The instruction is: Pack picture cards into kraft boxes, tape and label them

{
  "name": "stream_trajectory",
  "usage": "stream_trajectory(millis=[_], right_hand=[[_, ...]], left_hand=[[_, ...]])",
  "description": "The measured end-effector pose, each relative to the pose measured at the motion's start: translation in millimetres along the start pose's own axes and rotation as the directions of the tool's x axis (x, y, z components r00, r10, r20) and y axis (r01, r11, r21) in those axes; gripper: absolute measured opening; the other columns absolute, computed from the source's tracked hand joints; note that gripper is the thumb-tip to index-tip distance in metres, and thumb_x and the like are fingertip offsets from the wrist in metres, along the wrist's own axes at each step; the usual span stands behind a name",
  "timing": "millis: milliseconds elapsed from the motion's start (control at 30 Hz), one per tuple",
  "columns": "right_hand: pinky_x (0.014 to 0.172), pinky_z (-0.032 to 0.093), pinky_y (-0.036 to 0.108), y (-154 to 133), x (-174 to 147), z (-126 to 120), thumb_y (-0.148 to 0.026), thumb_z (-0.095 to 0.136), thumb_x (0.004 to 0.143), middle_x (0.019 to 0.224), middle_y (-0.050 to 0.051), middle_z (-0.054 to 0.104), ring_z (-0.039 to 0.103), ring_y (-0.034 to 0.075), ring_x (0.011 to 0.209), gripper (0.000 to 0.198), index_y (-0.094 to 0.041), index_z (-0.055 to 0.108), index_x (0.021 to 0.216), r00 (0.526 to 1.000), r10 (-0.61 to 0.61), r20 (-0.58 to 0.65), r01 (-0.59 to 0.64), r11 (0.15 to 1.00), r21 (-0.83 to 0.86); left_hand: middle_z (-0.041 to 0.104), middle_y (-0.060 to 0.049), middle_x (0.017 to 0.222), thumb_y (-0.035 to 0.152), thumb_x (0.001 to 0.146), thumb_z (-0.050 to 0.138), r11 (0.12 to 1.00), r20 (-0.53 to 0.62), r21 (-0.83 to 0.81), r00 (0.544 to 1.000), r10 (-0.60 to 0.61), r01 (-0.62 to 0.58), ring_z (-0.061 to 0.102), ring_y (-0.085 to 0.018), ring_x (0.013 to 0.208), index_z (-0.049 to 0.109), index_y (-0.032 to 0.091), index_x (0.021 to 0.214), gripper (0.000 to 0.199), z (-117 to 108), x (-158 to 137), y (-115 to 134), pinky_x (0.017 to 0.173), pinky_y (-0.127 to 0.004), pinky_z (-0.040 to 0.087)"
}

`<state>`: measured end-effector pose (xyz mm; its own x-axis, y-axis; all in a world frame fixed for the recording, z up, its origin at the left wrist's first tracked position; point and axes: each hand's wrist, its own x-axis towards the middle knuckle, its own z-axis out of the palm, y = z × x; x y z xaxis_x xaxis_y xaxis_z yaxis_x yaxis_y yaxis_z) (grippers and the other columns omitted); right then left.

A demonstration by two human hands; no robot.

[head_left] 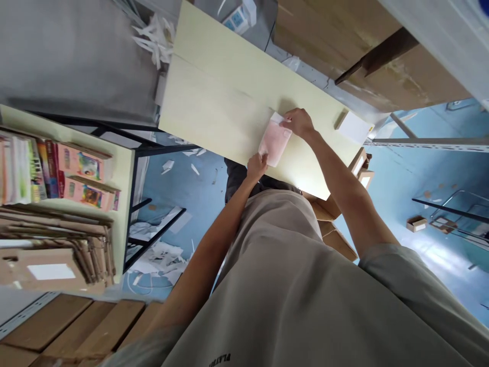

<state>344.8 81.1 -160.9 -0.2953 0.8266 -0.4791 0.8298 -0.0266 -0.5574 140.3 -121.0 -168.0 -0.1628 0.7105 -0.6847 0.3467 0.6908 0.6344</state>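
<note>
A flat pink packet, about the size of a small book, lies over the pale yellow tabletop. Its far end shows a whitish strip, and I cannot tell whether it is a booklet or a wrapped item. My left hand pinches its near left corner between thumb and fingers. At the far right corner, my right hand is closed on the packet's edge, fingers pressed together. Parts of both corners are hidden under the fingers.
A small white box sits at the table's right end. Left of me, a shelf holds upright books and flattened cardboard. Large cartons stand beyond the table. Paper scraps litter the blue floor, and a power strip lies behind.
</note>
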Motion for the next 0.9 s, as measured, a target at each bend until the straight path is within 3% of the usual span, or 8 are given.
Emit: stream_trajectory(millis=[100, 267, 400, 433, 533, 733, 800, 900], right_hand=[[0.120, 0.065, 0.066, 3.2, 3.4, 18.3, -0.035, 0.096, 0.095, 0.111, 0.008, 0.082, 0.079, 0.034, 0.117, 0.021, -0.020, 0.082, 0.100, 0.993, 0.069, -0.100, -0.067, 0.997, 0.026], [0.135, 0.051, 0.077, -16.2, -32.3, 32.4, -0.049, 0.090, 0.103, 0.152, 0.025, 0.074, 0.061, 0.047, 0.154, 0.040, -0.019, 0.079, 0.128, 0.960, 0.003, -0.282, 0.010, 0.999, 0.044], [0.132, 0.055, 0.076, -49.6, -87.0, 50.2, -0.026, 0.083, 0.106, 0.161, 0.028, 0.066, 0.061, 0.049, 0.154, 0.040, -0.017, 0.078, 0.144, 0.977, 0.024, -0.214, -0.030, 0.999, -0.025], [0.129, 0.058, 0.073, -58.0, -98.8, 56.0, -0.020, 0.083, 0.104, 0.161, 0.028, 0.066, 0.063, 0.049, 0.152, 0.043, -0.017, 0.078, 0.147, 0.985, 0.053, -0.162, -0.060, 0.997, -0.040], [0.122, 0.065, 0.065, -82.2, -122.0, 69.9, -0.014, 0.078, 0.105, 0.171, 0.029, 0.062, 0.063, 0.048, 0.153, 0.053, -0.015, 0.073, 0.158, 0.985, 0.154, -0.080, -0.160, 0.984, -0.075], [0.131, 0.058, 0.058, -130.3, -125.6, 55.7, -0.015, 0.072, 0.110, 0.177, 0.030, 0.059, 0.061, 0.042, 0.159, 0.056, -0.009, 0.067, 0.166, 0.956, 0.286, -0.060, -0.292, 0.949, -0.119], [0.130, 0.057, 0.058, -148.3, -123.0, 37.4, -0.017, 0.073, 0.110, 0.172, 0.029, 0.063, 0.062, 0.042, 0.158, 0.055, -0.010, 0.068, 0.164, 0.951, 0.277, -0.137, -0.289, 0.955, -0.070], [0.126, 0.060, 0.059, -179.1, -117.6, -6.5, -0.021, 0.070, 0.111, 0.162, 0.026, 0.069, 0.068, 0.041, 0.149, 0.052, -0.016, 0.070, 0.162, 0.904, 0.174, -0.390, -0.167, 0.985, 0.054]], left_hand=[[0.068, -0.009, 0.060, 0.067, 0.106, 0.078, 0.999, 0.080, 0.029, 0.997, -0.021, 0.019, 0.085, -0.039, 0.098, 0.057, 0.033, 0.065, 0.058, -7.6, 2.8, -2.4, 0.115, -0.056, 0.062], [0.072, -0.018, 0.074, 0.063, 0.090, 0.096, 0.972, 0.051, 0.236, 0.998, -0.022, 0.010, 0.078, -0.054, 0.133, 0.049, 0.032, 0.062, 0.063, -46.2, 3.6, 6.9, 0.126, -0.066, 0.055], [0.080, -0.027, 0.121, 0.040, 0.106, 0.077, 0.926, 0.053, 0.341, 0.986, 0.156, -0.164, 0.074, -0.052, 0.139, 0.072, 0.023, 0.095, 0.021, -77.4, 15.3, 30.4, 0.128, -0.067, 0.053], [0.078, -0.028, 0.133, 0.032, 0.107, 0.071, 0.892, 0.100, 0.375, 0.968, 0.230, -0.251, 0.073, -0.050, 0.141, 0.076, 0.021, 0.109, 0.012, -81.6, 19.1, 37.7, 0.128, -0.065, 0.054], [0.071, -0.026, 0.155, 0.012, 0.102, 0.067, 0.717, 0.298, 0.525, 0.888, 0.350, -0.459, 0.069, -0.044, 0.149, 0.073, 0.018, 0.139, 0.038, -88.3, 28.5, 58.8, 0.126, -0.056, 0.058], [0.068, -0.024, 0.163, 0.011, 0.104, 0.077, 0.425, 0.591, 0.663, 0.780, 0.208, -0.616, 0.069, -0.038, 0.153, 0.068, 0.014, 0.155, 0.052, -115.4, 39.2, 101.7, 0.129, -0.048, 0.059], [0.071, -0.022, 0.159, 0.016, 0.104, 0.082, 0.403, 0.630, 0.624, 0.736, 0.249, -0.670, 0.072, -0.037, 0.150, 0.068, 0.015, 0.155, 0.053, -129.6, 41.9, 125.2, 0.130, -0.047, 0.059], [0.075, -0.018, 0.150, 0.014, 0.106, 0.077, 0.378, 0.612, 0.499, 0.626, 0.484, -0.780, 0.077, -0.032, 0.140, 0.070, 0.019, 0.152, 0.047, -149.7, 42.0, 177.3, 0.125, -0.045, 0.063]])
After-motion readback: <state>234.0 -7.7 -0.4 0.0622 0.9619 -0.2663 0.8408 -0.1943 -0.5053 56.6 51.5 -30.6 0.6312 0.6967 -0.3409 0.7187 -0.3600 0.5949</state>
